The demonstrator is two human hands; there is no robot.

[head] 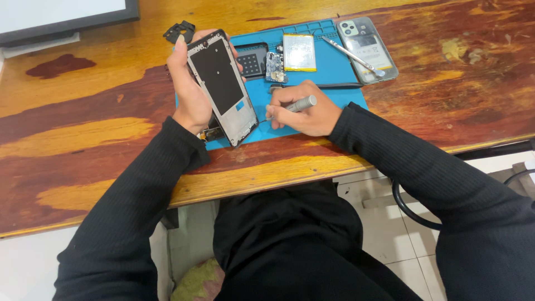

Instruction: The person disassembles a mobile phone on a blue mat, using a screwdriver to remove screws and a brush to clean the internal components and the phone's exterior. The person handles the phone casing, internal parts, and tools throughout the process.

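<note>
Phone frame [223, 86], stripped and showing its bare inner side with a dark panel in the middle, stands tilted on its lower end over the near left part of the blue work mat [334, 67]. We grip it in our left hand [189, 89], fingers curled round its far edge and the thumb along the near one. Our right hand [306, 111] rests on the mat just beside it, fingers pressed together around a slim silver screwdriver [295, 106] whose tip points at the frame's lower right edge; we cannot tell whether the tip touches.

Farther back on the mat lie a small dark part with a grid of cells [252, 60], a little circuit board [275, 67] and a flat battery with a yellow border [299, 52]. A thin metal prying tool [352, 56] lies across the mat's right end and onto a phone back cover [368, 49] with camera openings. A black plastic piece [179, 30] sits on the wooden table [83, 139] behind our left hand, and a dark-framed board [67, 17] fills the far left corner.
</note>
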